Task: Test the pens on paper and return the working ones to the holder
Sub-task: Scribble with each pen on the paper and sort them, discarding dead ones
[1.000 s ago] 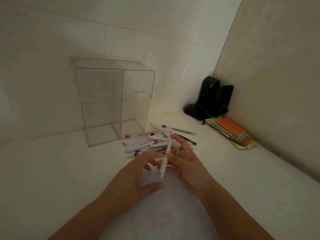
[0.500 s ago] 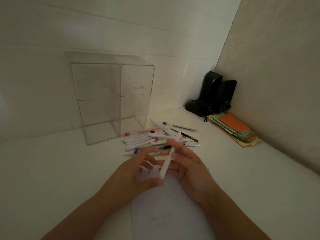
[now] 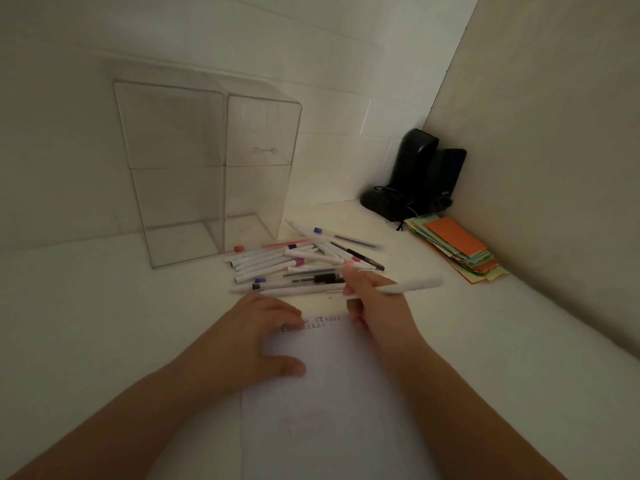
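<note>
Your right hand (image 3: 375, 299) pinches a white pen (image 3: 412, 286) above the notepad (image 3: 332, 410); your left hand (image 3: 256, 337) lies flat, empty, pinning it. The pen looks light, stiff, slick: grip near the tip.

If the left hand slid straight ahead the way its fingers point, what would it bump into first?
Probably the spiral binding at the top of the notepad, since the left hand already rests there. Past that, it would likely meet the pile of pens, though depth is hard to judge.
</note>
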The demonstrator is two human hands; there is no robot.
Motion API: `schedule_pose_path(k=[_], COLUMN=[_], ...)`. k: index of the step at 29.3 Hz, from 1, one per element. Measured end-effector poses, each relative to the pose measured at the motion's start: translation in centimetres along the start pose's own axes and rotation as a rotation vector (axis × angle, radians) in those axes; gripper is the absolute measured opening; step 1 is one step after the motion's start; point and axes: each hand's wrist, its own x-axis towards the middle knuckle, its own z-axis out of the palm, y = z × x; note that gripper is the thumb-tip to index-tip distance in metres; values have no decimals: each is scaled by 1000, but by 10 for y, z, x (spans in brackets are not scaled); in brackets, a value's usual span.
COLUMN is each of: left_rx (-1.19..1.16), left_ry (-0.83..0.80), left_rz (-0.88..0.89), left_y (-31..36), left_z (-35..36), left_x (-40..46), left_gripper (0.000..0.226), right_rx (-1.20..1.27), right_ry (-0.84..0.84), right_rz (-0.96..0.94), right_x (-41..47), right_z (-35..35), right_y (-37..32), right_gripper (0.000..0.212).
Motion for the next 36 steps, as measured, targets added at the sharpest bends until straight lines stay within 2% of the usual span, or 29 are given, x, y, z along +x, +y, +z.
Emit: schedule_pose_path(k=[2, 4, 7, 11, 19, 25, 36], left_rx=[-28, -37, 2, 1, -1, 12, 13], left_ry=[25, 50, 56, 65, 69, 46, 38], left_rz=[-8, -8, -13, -12, -25, -53, -52], left_y=[-2, -4, -5, -5, -2, -1, 1], left_z=[1, 1, 3, 5, 4, 4, 2], left_x=[1, 3, 7, 9, 9, 9, 8], left_gripper=[86, 79, 63, 53, 57, 60, 60], right_rx=[-34, -130, -369, -327, -352, -376, -391], right_ry=[1, -68, -49, 9, -8, 0, -17], right_rz=[-57, -78, -130, -245, -279, -310, -305], right_x=[2, 4, 8, 8, 13, 12, 11], right_z=[0, -3, -2, 4, 3, 5, 3], right_y=[6, 9, 13, 18, 24, 25, 24], right_gripper=[22, 11, 21, 27, 21, 27, 24])
